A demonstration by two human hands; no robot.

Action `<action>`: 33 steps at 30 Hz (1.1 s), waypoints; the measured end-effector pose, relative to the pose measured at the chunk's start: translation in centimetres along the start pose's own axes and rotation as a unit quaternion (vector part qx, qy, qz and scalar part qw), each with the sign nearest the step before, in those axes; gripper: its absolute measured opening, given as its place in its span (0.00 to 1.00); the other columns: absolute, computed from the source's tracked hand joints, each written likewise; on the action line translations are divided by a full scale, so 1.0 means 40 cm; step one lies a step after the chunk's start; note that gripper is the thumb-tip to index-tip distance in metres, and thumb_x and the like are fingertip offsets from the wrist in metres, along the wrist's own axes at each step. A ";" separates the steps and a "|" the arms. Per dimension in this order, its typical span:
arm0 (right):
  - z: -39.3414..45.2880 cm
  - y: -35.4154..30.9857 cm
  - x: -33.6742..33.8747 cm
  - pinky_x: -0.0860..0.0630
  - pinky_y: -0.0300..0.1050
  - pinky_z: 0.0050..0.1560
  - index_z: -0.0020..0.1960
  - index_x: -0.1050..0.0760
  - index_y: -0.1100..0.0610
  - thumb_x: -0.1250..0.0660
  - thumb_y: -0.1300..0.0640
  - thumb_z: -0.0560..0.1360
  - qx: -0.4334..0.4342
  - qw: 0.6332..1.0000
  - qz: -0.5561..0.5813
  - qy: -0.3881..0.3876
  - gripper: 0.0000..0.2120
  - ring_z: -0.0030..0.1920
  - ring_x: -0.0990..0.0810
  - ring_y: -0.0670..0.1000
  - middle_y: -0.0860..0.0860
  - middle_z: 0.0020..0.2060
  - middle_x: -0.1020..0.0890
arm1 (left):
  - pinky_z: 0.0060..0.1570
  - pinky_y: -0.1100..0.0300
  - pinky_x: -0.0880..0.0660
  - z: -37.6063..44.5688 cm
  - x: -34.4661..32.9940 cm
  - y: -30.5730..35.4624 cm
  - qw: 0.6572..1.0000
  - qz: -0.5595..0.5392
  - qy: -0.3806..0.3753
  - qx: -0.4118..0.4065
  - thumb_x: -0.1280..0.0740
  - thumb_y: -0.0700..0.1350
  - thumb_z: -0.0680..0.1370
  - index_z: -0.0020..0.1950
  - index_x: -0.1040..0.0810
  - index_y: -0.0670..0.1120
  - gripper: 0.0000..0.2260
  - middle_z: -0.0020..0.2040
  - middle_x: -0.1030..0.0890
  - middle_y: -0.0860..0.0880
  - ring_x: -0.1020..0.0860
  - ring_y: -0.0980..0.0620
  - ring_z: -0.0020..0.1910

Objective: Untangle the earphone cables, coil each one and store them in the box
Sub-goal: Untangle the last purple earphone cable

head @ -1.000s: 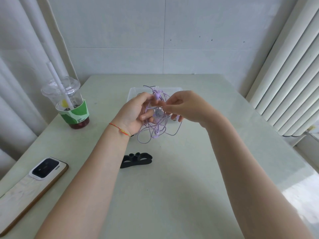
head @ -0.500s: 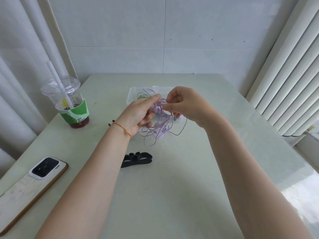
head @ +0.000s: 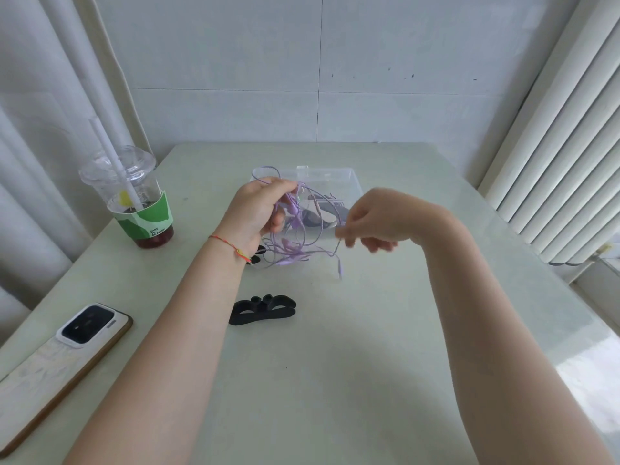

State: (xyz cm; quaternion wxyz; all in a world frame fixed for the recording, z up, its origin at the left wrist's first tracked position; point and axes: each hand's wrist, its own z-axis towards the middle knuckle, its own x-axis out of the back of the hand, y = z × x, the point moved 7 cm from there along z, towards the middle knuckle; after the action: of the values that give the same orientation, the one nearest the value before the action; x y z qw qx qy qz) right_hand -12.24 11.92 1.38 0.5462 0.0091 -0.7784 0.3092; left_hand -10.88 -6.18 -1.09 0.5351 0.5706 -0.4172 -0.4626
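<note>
Head view: left hand (head: 258, 209) gripped the tangled purple earphone cables (head: 295, 243) above the tabletop (head: 335, 364), before the box (head: 355, 182). Right hand (head: 375, 219) fingers pinched one strand — blurred. Risk: a hard pull would likely tighten knots.

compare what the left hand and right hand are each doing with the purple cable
The left hand grips the bunched tangle of the purple earphone cable; the right hand pinches a single strand. The left hand sits higher; the right hand sits lower, out to the side. Both hold the cable above the table.
</note>
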 end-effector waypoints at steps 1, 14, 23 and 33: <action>0.001 0.001 0.027 0.30 0.38 0.29 0.38 0.20 0.58 0.34 0.51 0.76 0.003 0.998 0.014 0.062 0.13 0.24 0.27 0.49 0.50 0.27 0.21 | 0.22 0.67 0.41 -0.003 -0.009 -0.003 1.000 0.010 -0.019 0.005 0.33 0.42 0.77 0.38 0.23 0.45 0.08 0.26 0.24 0.49 0.35 0.55 0.21; 0.020 0.002 0.035 0.29 0.42 0.32 0.45 0.27 0.60 0.37 0.59 0.77 0.033 0.986 0.088 0.141 0.05 0.25 0.24 0.51 0.52 0.29 0.22 | 0.41 0.56 0.22 0.010 0.001 -0.030 0.995 0.094 0.016 0.020 0.37 0.45 0.81 0.41 0.18 0.44 0.12 0.39 0.18 0.45 0.21 0.50 0.36; 0.026 0.017 0.008 0.25 0.40 0.33 0.45 0.26 0.59 0.37 0.60 0.77 0.007 0.997 0.051 0.065 0.03 0.32 0.20 0.51 0.52 0.34 0.19 | 0.38 0.58 0.21 -0.002 -0.029 -0.005 0.983 -0.185 -0.018 0.014 0.37 0.38 0.78 0.32 0.23 0.44 0.14 0.31 0.22 0.47 0.21 0.50 0.32; 0.021 -0.049 0.013 0.19 0.50 0.42 0.44 0.20 0.59 0.28 0.57 0.72 0.089 0.975 0.158 0.128 0.05 0.36 0.18 0.52 0.52 0.36 0.15 | 0.36 0.58 0.21 -0.021 -0.063 -0.010 0.999 0.038 -0.033 -0.002 0.32 0.40 0.77 0.39 0.21 0.44 0.07 0.34 0.20 0.47 0.21 0.51 0.32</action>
State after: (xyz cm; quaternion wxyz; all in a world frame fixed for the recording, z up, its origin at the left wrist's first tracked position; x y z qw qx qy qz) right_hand -12.49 10.08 2.55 0.5829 -0.1047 -0.6629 0.4581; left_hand -10.63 -3.51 -1.30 0.5396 0.5373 -0.4551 -0.4615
